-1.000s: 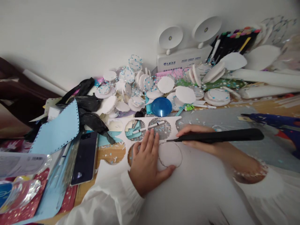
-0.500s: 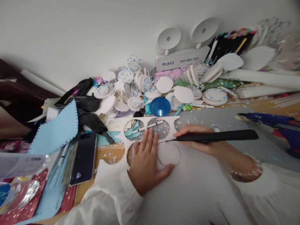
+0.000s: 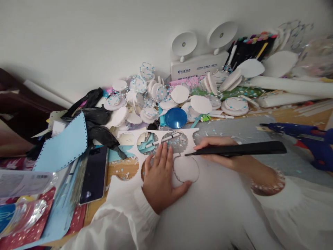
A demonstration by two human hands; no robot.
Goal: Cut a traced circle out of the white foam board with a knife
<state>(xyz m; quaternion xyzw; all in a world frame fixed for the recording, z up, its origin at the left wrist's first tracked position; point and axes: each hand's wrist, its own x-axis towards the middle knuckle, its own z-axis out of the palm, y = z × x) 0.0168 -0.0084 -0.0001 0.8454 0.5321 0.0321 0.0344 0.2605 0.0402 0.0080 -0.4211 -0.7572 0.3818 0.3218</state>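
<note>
My left hand lies flat with its fingers spread on a white foam board, its thumb at the lower edge of a circle outline. Several round holes are cut in the board around and above that hand. In my right hand is a long black-handled tool, held nearly level. Its thin tip touches or hovers just over the top of the circle outline; contact is hard to tell. A white pen shows through the holes.
Many white foam discs and a blue lid lie behind the board. A blue glue gun is at the right. On the left are a phone, blue paper and black plastic. A two-headed lamp stands behind.
The tool's tip has shifted slightly along the top of the circle outline, with my right hand. My left hand stays on the board. The whole view has shifted a little.
</note>
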